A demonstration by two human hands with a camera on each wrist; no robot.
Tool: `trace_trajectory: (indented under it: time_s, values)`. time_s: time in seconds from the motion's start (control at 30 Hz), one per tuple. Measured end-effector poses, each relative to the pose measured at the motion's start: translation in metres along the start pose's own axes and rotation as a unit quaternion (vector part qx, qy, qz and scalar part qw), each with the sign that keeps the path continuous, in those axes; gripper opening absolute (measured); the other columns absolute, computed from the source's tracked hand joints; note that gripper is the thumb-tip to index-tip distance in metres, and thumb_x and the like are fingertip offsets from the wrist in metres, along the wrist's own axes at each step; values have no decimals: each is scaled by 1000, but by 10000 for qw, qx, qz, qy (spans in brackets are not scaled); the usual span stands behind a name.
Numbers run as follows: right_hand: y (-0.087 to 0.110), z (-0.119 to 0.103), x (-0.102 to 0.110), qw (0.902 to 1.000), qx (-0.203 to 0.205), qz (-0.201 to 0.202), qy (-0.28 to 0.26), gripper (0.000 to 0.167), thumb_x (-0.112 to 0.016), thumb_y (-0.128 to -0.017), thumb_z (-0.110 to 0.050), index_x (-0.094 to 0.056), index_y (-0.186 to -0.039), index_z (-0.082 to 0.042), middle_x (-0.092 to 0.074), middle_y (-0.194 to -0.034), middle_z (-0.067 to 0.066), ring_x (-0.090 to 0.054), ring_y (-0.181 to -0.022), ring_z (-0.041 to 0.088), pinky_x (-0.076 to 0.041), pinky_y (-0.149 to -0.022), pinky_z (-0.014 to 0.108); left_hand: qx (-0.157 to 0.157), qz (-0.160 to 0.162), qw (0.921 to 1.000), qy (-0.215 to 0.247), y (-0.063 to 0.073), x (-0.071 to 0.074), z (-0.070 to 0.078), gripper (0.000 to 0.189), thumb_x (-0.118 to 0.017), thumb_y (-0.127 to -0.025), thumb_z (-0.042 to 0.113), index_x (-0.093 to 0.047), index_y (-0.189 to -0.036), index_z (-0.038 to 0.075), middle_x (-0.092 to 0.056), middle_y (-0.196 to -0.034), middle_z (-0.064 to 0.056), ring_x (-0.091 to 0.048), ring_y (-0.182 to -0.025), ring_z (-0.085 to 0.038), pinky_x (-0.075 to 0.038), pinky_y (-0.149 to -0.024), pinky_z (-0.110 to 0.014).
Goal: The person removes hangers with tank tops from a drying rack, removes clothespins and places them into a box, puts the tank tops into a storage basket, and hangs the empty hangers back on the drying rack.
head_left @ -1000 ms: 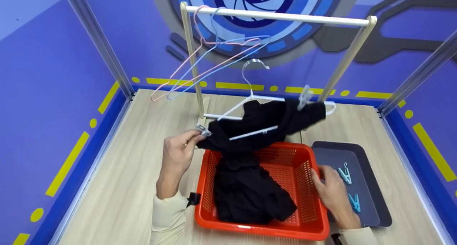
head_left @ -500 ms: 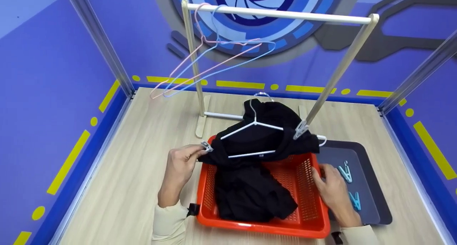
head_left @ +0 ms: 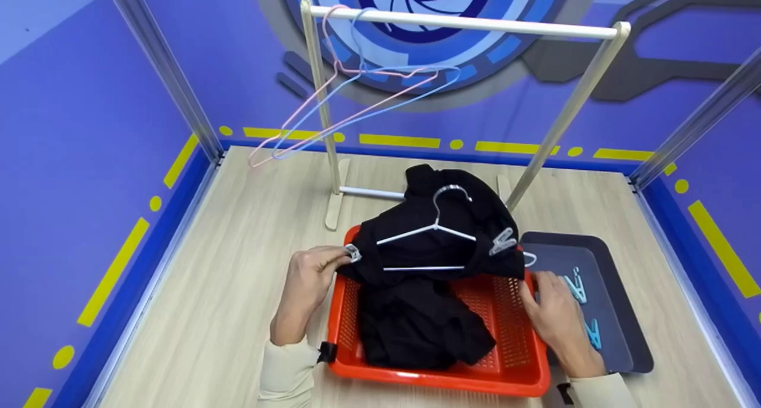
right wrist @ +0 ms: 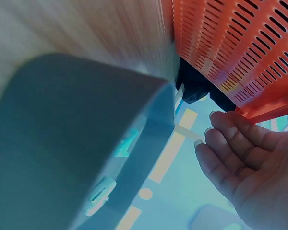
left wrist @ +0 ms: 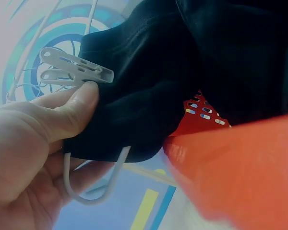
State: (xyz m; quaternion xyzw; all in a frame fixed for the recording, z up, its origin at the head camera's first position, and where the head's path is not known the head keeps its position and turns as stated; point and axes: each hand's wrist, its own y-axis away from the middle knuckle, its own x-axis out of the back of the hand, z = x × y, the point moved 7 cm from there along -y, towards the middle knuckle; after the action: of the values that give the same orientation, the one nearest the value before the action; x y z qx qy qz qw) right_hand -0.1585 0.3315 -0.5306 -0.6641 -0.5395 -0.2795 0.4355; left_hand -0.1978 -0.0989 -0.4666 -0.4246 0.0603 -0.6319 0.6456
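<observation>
A black garment (head_left: 398,217) is draped over a white wire hanger (head_left: 423,269), whose metal hook lies over the cloth. Grey clothespins clip it at both sides, the left clothespin (left wrist: 77,69) and the right clothespin (head_left: 503,241). My left hand (head_left: 312,274) pinches the garment's left edge beside its clothespin, thumb in front and fingers behind, near the hanger's rounded end (left wrist: 98,199). Black cloth (head_left: 416,330) also lies in the red basket (head_left: 440,381) below. My right hand (head_left: 556,313) rests at the basket's right rim, its fingers (right wrist: 230,148) loosely extended outside the wall.
Behind the basket stands a wooden-post rack with a white top rail (head_left: 464,22). A pink hanger (head_left: 297,113) and a blue hanger (head_left: 380,106) hang at its left end. Right of the basket, a dark grey tray (head_left: 630,336) holds teal clothespins (head_left: 575,286).
The hanger and clipped garment have come down and toward me, settling over the basket's far side; the hook has tipped down onto the cloth. My right hand has stayed at the rim.
</observation>
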Motion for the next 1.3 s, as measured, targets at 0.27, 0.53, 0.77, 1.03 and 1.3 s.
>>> trace_trajectory:
  time_s: [0.27, 0.53, 0.77, 1.03, 1.3]
  values:
    - [-4, -5, -1, 9995, 39, -171, 270, 22, -59, -105, -18, -64, -110, 3, -62, -98, 14, -54, -90, 32, -48, -77, 52, 190, -159, 9974, -670, 3, 2, 4, 10, -85, -84, 0, -81, -81, 9, -80, -88, -2, -78, -82, -22, -63, -72, -41]
    - [-8, -14, 3, 9958, 529, 168, 722, 17, -63, -100, -15, -58, -91, -2, -54, -83, 10, -49, -78, 31, -43, -67, 47, 373, -318, 9945, -923, 8, 1, 4, 13, -81, -88, 0, -80, -79, 10, -79, -84, 0, -77, -79, -19, -62, -70, -40]
    - [-14, -24, 13, 9887, 960, 223, 1129, 21, -69, -96, -15, -57, -87, -1, -54, -81, 13, -51, -76, 36, -45, -66, 51, 287, -258, 9951, -913, 10, 2, 7, 18, -82, -85, -4, -78, -76, 10, -78, -84, 3, -76, -78, -16, -62, -68, -39]
    - [-29, -47, 49, 9845, 1300, 1108, -400, 19, -68, -98, -7, -68, -113, 5, -67, -106, 17, -61, -97, 35, -50, -84, 43, -21, -210, 9960, -871, 10, 1, 12, 16, -84, -81, -8, -83, -80, 8, -80, -87, -2, -78, -82, -20, -63, -73, -39]
    - [-37, -63, 45, 9684, 1575, 176, -1927, 48, -82, -90, 6, -68, -135, -3, -75, -118, 2, -69, -105, 9, -49, -90, 12, -109, -207, 9965, -796, 11, 1, 11, 17, -85, -81, -8, -83, -82, 9, -80, -88, -2, -78, -84, -19, -64, -75, -38]
